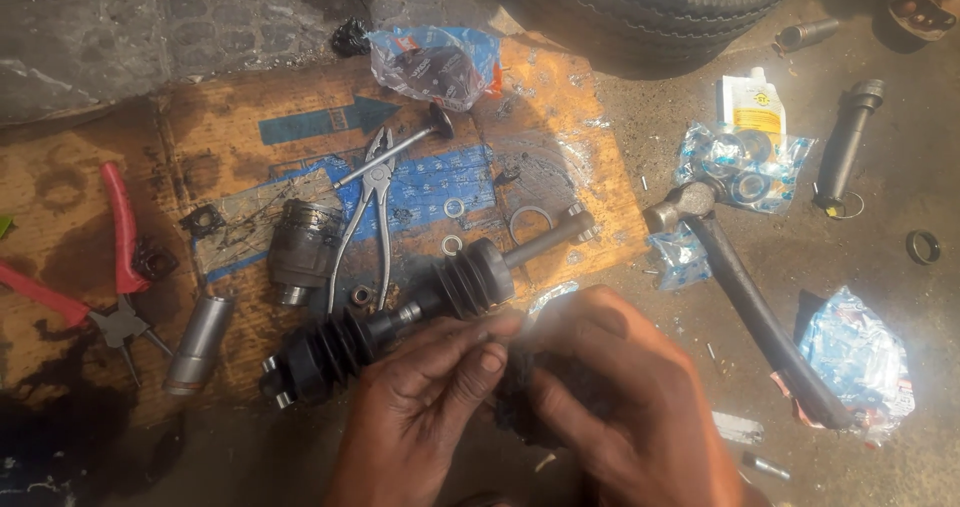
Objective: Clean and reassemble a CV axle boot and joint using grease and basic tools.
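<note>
I see a grimy concrete floor (900, 297), oil-stained, with a flattened cardboard sheet (230, 137) as the work surface. A tyre (640, 2) sits at the top edge. Hard sunlight right, deep shadow bottom left

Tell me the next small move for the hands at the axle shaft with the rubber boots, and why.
Probably finish working the small dark piece between both hands before going back to the shaft. The left hand and right hand both pinch it, just in front of the axle shaft, which lies loose on the cardboard; what the piece is cannot be told.
</note>
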